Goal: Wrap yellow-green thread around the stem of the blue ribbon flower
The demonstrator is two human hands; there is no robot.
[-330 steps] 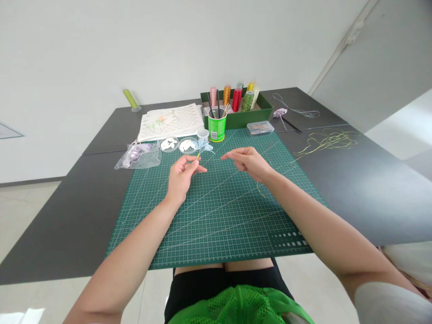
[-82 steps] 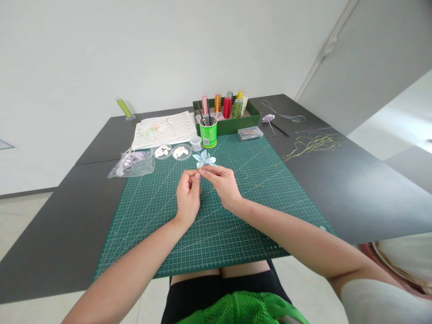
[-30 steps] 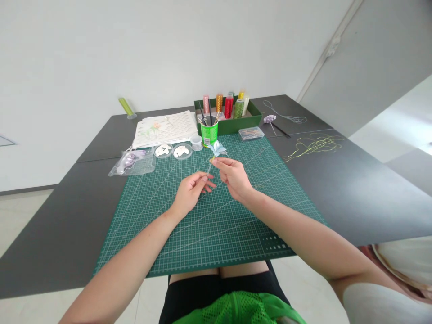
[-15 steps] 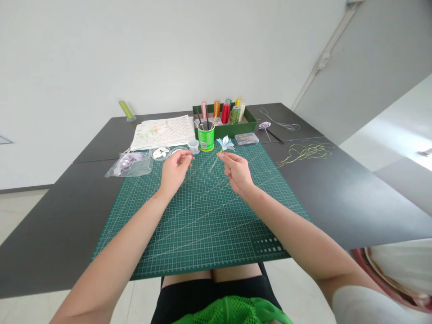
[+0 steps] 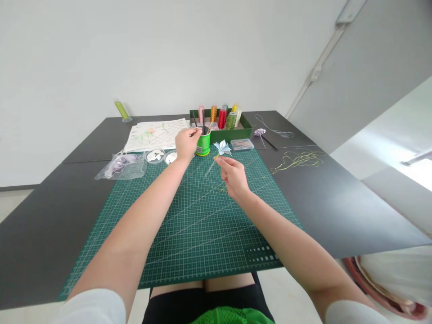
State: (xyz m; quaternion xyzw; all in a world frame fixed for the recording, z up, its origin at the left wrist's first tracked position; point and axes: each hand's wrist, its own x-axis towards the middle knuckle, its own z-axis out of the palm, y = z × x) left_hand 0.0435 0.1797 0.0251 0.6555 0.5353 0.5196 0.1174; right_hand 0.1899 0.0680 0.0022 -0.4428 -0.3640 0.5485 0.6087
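Over the green mat [image 5: 202, 234], our right hand [image 5: 234, 177] pinches the blue flower [image 5: 222, 147] below its petals, stem slanting down. Our left hand [image 5: 185, 144] bends its fingers at the cup's [image 5: 203, 147] rim; whether gripping anything, we cannot tell. Risks: snagged sticks could tip the cup; overtight pinching could crease petals.

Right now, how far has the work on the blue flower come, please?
Already done, it seems: the blue flower has its petals joined and spread.

In hand: the right hand pinches it below the petals, near a yellow-green wrap; the left hand is at the green can.

Perhaps left: more wrapping, because the pale stem looks bare lower down. The intended finish cannot be told.
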